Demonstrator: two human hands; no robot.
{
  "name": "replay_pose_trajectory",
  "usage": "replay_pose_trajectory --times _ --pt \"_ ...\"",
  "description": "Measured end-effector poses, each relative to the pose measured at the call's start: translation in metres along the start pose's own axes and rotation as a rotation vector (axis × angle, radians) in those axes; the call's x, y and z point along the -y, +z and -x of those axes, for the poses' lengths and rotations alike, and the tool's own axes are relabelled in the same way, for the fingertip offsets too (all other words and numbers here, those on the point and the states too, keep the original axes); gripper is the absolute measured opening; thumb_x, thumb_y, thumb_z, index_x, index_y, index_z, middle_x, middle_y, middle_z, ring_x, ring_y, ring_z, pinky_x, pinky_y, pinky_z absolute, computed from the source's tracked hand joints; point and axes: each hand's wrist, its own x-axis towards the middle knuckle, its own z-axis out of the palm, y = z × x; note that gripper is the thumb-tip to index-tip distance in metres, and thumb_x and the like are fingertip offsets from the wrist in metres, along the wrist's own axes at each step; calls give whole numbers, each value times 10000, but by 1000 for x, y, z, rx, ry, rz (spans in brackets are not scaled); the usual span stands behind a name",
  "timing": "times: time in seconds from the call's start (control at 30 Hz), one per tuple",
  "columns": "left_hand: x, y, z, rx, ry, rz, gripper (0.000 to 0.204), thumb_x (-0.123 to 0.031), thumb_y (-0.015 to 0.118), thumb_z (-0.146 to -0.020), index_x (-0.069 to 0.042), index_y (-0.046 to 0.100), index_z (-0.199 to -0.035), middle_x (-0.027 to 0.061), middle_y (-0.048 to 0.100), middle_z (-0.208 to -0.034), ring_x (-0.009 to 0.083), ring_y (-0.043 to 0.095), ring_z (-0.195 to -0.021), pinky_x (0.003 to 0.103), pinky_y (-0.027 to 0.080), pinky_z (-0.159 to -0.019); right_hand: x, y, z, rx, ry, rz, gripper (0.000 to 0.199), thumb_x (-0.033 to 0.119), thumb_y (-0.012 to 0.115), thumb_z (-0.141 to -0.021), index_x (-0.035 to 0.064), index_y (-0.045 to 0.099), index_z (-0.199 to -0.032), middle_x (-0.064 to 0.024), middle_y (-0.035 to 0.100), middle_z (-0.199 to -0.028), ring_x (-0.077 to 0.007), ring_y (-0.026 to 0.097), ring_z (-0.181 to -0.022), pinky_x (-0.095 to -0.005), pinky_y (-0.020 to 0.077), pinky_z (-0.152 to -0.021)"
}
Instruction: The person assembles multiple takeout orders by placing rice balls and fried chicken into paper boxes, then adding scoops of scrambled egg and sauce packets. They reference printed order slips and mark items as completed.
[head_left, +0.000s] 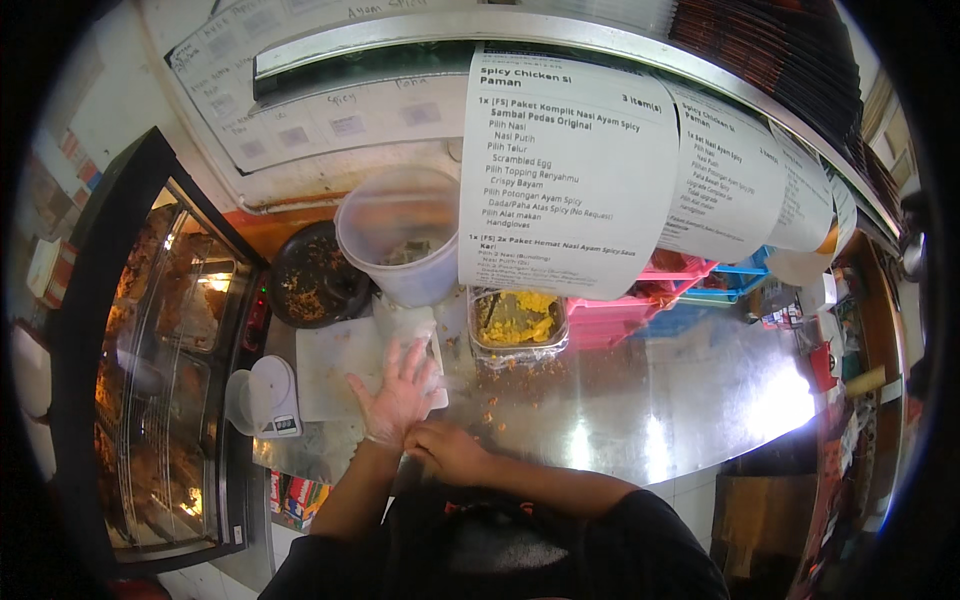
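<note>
We hold our left grip [397, 388] over the metal desk [570, 400], its fingers spread wide inside a clear plastic glove [382, 418]. The glove covers that hand down to the wrist, where our bare right grip [447, 452] rests with its fingers curled; we cannot tell whether they pinch the cuff. Just left of the gloved hand we see a pale sheet [330, 370] lying flat and, next to it, a white digital kitchen scale [278, 392]. Beyond the hand stand a black bowl [312, 262] with crumbs in it and a translucent bucket [400, 235]. To the right of the bucket we have a tray [518, 353] of yellow scrambled egg [520, 318], near a pink basket [612, 318]. Printed order slips [562, 170] hang above the desk, and a lit display cabinet [232, 225] stands at our left.
</note>
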Motion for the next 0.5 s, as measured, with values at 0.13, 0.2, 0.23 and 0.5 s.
replay_pose_trajectory --times 0.13,0.2,0.23,0.5 --pt "10 -7 -1 64 103 -47 1097 -1004 122 -760 -364 111 -1651 20 63 -1739 385 22 -1574 650 -12 -1205 9 -3 2 76 40 -21 96 136 615 -963 49 596 -998 -140 646 -1003 -361 637 -957 -451 520 -846" --pt "14 -12 -3 166 137 152 1098 -1004 122 -759 -364 98 -1651 24 69 -1738 386 18 -1575 656 -24 -1203 12 -5 4 110 55 -1 99 136 600 -972 47 590 -1012 -143 632 -999 -363 627 -961 -451 516 -850" --pt "15 -14 -4 259 157 312 1101 -1004 122 -759 -361 90 -1652 30 72 -1738 384 15 -1576 660 -32 -1201 13 -6 5 130 56 -39 99 138 598 -974 46 589 -1010 -144 629 -995 -362 627 -964 -451 515 -852" --pt "18 -9 3 84 140 -30 1172 -958 159 -821 -111 244 -1627 135 99 -1725 329 54 -1588 498 -62 -1242 19 -3 7 329 100 -155 128 169 605 -975 54 598 -1032 -139 645 -1024 -357 638 -978 -445 513 -856"
